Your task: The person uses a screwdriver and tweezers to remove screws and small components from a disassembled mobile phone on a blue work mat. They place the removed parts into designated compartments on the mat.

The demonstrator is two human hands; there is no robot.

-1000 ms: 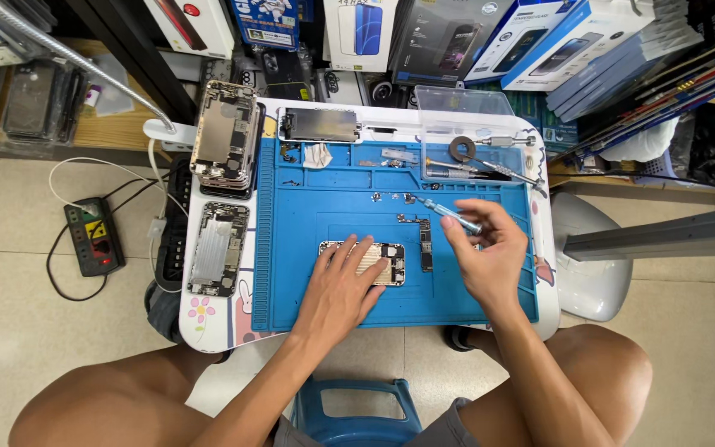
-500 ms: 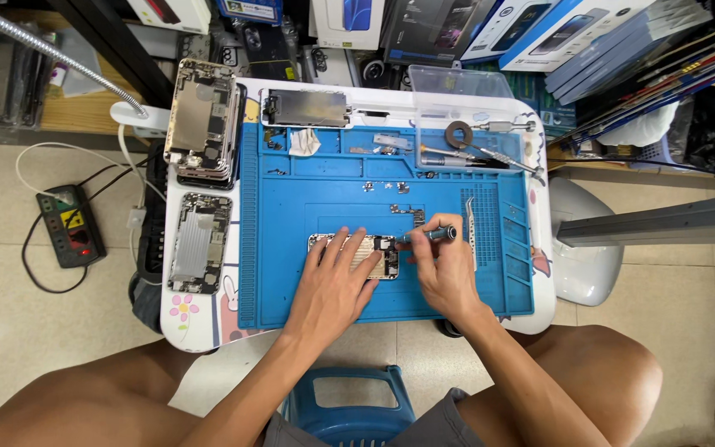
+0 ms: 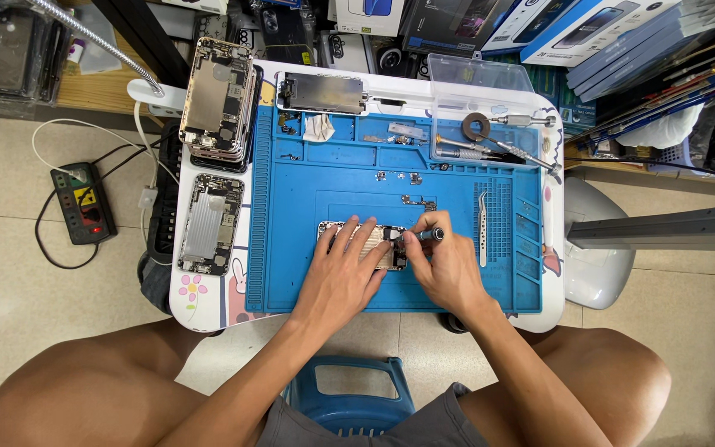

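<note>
An opened phone body [image 3: 334, 230] lies flat in the middle of a blue work mat [image 3: 299, 273]. My left hand [image 3: 343, 269] rests on it with fingers spread, pressing it down. My right hand [image 3: 448, 265] grips a small screwdriver [image 3: 429, 235] whose tip meets the right end of the phone. Grey tweezers [image 3: 482, 225] lie on the mat just right of my right hand. A few tiny metal parts [image 3: 418, 201] sit on the mat above the phone.
Two stripped phone housings [image 3: 215, 99] [image 3: 208, 222] lie on the white table's left side. A screen panel [image 3: 321, 91], a clear plastic box [image 3: 490, 112], a tape roll [image 3: 477, 127] and hand tools sit at the back. A power strip [image 3: 80, 201] lies on the floor.
My right hand has moved left and down from the mat's right side to the phone's right end, carrying the screwdriver. The left hand has stayed on the phone.
</note>
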